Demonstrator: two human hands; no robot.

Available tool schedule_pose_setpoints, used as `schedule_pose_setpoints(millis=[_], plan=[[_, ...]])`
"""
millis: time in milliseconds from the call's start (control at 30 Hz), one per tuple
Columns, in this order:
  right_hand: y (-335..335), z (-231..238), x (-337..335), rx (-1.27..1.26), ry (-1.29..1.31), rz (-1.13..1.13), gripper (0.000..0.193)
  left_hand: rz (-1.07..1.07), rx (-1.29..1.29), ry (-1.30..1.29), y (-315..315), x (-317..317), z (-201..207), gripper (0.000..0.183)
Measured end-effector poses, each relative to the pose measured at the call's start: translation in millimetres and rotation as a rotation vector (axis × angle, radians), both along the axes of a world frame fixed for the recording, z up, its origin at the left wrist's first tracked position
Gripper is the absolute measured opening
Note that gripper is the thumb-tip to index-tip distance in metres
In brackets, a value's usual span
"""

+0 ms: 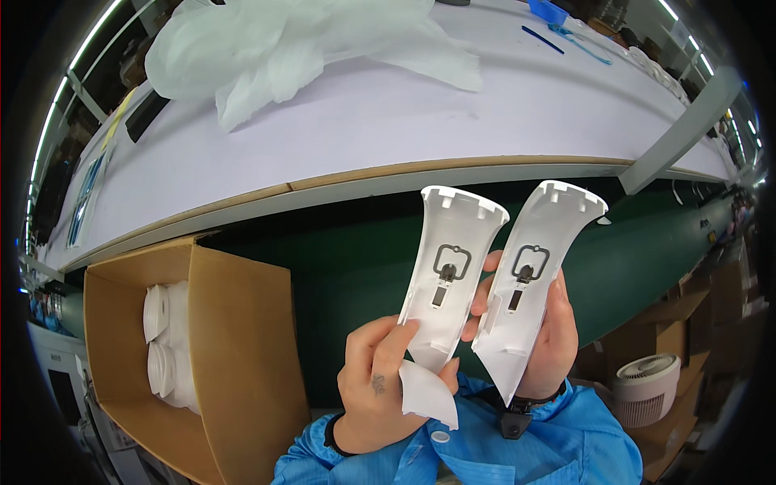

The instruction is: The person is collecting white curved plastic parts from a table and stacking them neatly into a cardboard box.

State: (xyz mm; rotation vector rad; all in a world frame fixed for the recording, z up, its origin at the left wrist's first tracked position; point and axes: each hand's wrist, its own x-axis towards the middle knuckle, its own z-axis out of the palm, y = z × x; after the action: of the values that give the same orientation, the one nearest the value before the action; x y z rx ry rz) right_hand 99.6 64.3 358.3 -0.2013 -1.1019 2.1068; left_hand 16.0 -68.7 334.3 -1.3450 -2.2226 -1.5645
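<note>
Side by side in front of me are two long, curved white plastic shells, their hollow inner sides showing. My left hand is closed around the lower part of the left plastic shell. Beside those fingers is a smaller curved white piece; whether it joins the shell I cannot tell. The right plastic shell rests in my right hand, thumb at its right edge and fingertips at its left. Each shell has a dark grey loop, a small black fitting and a dark rectangle inside, with tabs along its wide top end.
At the left, an open cardboard box contains stacked white parts. Beyond my hands runs a white-topped table carrying crumpled white foam wrap and a blue pen. A white fan stands among cartons at the lower right.
</note>
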Motion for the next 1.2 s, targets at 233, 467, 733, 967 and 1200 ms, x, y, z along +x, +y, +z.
schedule_pose_setpoints(millis=[233, 467, 733, 967, 1200], plan=[[-3, 1, 0, 0.001, -0.004, -0.006, 0.050, 0.003, 0.016, 0.021, -4, 1, 3, 0.056], [-5, 0, -3, -0.003, 0.013, 0.035, 0.051, 0.030, 0.005, 0.014, -8, 1, 4, 0.056], [3, -25, -9, 0.109, -0.176, -0.124, 0.048, 0.026, -0.037, 0.010, -11, 1, 3, 0.055], [-14, -48, -22, -0.017, -0.199, 0.027, 0.048, 0.006, -0.036, 0.007, 0, 7, -3, 0.062], [-13, -56, -32, 0.004, -0.045, 0.169, 0.059, -0.022, -0.173, 0.016, 2, 11, -16, 0.062]])
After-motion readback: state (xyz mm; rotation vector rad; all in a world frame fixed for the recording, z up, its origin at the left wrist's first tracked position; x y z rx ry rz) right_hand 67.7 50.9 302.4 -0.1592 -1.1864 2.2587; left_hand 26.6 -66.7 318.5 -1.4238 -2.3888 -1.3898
